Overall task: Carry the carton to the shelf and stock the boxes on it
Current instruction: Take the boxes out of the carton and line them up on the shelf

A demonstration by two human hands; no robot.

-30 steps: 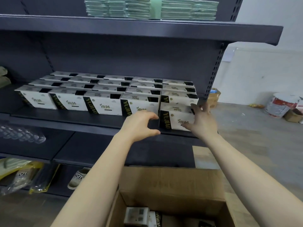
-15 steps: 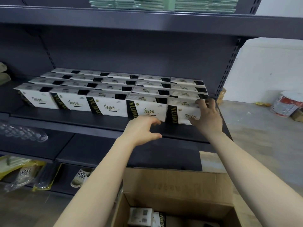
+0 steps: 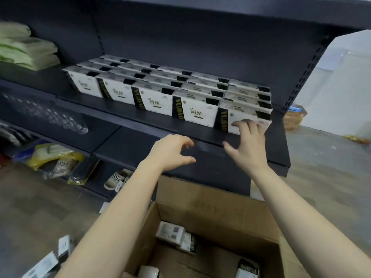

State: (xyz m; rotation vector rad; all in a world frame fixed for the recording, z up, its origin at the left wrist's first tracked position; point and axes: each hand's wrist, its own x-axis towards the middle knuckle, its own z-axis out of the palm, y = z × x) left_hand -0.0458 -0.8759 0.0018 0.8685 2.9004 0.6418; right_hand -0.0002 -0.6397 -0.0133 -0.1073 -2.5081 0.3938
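Note:
Several white boxes with black and gold side bands stand in rows on the dark shelf (image 3: 152, 119). The front right box (image 3: 241, 115) sits at the row's end. My right hand (image 3: 248, 145) is just in front of it, fingers spread, fingertips at its lower face, holding nothing. My left hand (image 3: 170, 152) hovers below the shelf's front edge, fingers curled and apart, empty. An open brown carton (image 3: 210, 205) stands on the floor under my arms, with a few more white boxes (image 3: 176, 235) lying inside.
Folded green packs (image 3: 26, 47) lie on the shelf at the left. Lower shelves hold clear cups (image 3: 50, 115), yellow packets (image 3: 54, 157) and slippers (image 3: 116, 179). Another carton (image 3: 294, 117) sits on the floor beyond the shelf's right end. Loose packets (image 3: 50, 257) lie at bottom left.
My right hand has let go of the front right box, now set in line on the shelf, and drawn back. My left hand has dropped slightly. The camera has tilted down and left.

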